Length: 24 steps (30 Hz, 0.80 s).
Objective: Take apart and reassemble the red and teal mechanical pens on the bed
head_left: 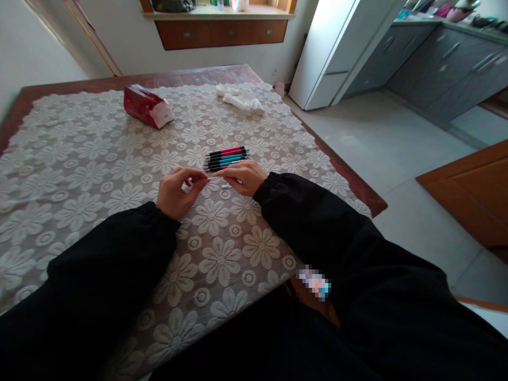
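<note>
My left hand (177, 193) is closed in a pinch, its thumb and fingertips on one end of a thin whitish stick (214, 178). At the other end of that stick are the fingertips of my right hand (246, 177), also closed. The stick is too small to name its kind. Just beyond my hands, several pens (227, 159) with black, red and teal barrels lie side by side on the lace tablecloth (216, 259). A small white piece (226, 186) rests on the cloth below my right fingers.
A red tissue pack (145, 107) lies at the far left of the table, and a crumpled white plastic bag (242, 100) farther back. Beyond the table's right edge stand a white refrigerator (323, 53), grey kitchen cabinets (440, 69) and a wooden piece of furniture (472, 196).
</note>
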Available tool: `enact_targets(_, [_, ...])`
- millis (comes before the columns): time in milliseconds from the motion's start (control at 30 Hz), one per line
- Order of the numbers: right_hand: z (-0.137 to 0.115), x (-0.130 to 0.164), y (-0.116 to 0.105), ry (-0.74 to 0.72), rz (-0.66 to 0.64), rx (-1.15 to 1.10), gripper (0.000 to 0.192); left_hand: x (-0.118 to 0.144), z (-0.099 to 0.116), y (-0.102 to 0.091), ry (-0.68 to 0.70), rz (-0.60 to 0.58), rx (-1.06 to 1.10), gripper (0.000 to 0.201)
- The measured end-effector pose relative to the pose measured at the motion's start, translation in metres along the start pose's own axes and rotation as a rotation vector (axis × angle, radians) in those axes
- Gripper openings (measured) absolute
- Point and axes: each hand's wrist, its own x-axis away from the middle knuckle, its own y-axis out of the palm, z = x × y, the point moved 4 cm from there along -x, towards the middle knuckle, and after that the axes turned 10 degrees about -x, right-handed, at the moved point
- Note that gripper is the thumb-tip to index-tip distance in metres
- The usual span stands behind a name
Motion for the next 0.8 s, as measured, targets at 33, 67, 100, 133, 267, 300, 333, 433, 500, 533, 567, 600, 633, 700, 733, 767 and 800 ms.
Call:
enact_targets(33, [-0.0003,-0.0001,-0.0002,-0.005,0.006,0.003,0.033,0.0002,-0.0001,0.0001,0.000,-0.001,0.001,0.013])
enact_targets(67, [-0.0006,-0.0001,-0.0003,-0.008,0.011,0.006,0.033,0.0005,-0.0001,0.0001,0.004,-0.002,0.003,0.012])
enact_targets(100, [-0.0008,-0.0002,-0.0004,-0.010,0.014,0.008,0.034,0.0007,-0.0001,0.0002,0.009,-0.003,0.005,0.012])
enact_targets(133, [-0.0010,-0.0002,-0.0004,-0.010,0.018,0.009,0.034,0.0008,0.0002,0.0003,0.016,-0.005,0.006,0.012])
enact_targets(267, [-0.0008,0.0000,-0.0006,0.006,0.019,0.020,0.033,0.0008,0.0023,0.0000,0.035,-0.012,-0.012,0.011])
enact_targets(300, [-0.0008,0.0001,-0.0006,0.008,0.018,0.025,0.033,0.0007,0.0029,-0.0002,0.034,-0.011,-0.020,0.011])
enact_targets(333, [-0.0008,0.0002,-0.0005,0.009,0.015,0.029,0.033,0.0005,0.0033,-0.0004,0.032,-0.009,-0.027,0.011])
enact_targets(433, [-0.0006,0.0005,-0.0003,0.011,0.012,0.039,0.034,0.0002,0.0039,-0.0006,0.029,-0.002,-0.031,0.011])
enact_targets(500, [-0.0004,0.0005,-0.0001,0.013,0.011,0.037,0.033,0.0002,0.0035,-0.0005,0.028,0.001,-0.029,0.011])
enact_targets(533, [-0.0003,0.0005,0.0001,0.013,0.010,0.035,0.033,0.0003,0.0031,-0.0004,0.028,0.002,-0.030,0.011])
enact_targets(567, [-0.0001,0.0005,0.0002,0.013,0.012,0.035,0.033,0.0003,0.0029,-0.0003,0.030,0.003,-0.032,0.011])
enact_targets(600, [0.0000,0.0006,0.0004,0.012,0.014,0.036,0.034,0.0004,0.0029,-0.0002,0.033,0.004,-0.034,0.011])
enact_targets(633, [0.0001,0.0006,0.0005,0.012,0.016,0.040,0.034,0.0004,0.0029,-0.0002,0.036,0.005,-0.034,0.011])
enact_targets(700, [0.0002,0.0008,0.0007,0.010,0.017,0.052,0.034,0.0003,0.0031,-0.0006,0.029,0.015,-0.037,0.011])
enact_targets(733, [0.0001,0.0009,0.0007,0.011,0.015,0.057,0.034,0.0002,0.0032,-0.0009,0.024,0.018,-0.039,0.012])
enact_targets(767, [-0.0001,0.0010,0.0007,0.014,0.011,0.060,0.034,0.0001,0.0036,-0.0012,0.022,0.022,-0.040,0.011])
enact_targets(800, [-0.0002,0.0011,0.0008,0.018,0.004,0.063,0.034,0.0000,0.0040,-0.0014,0.025,0.025,-0.039,0.011])
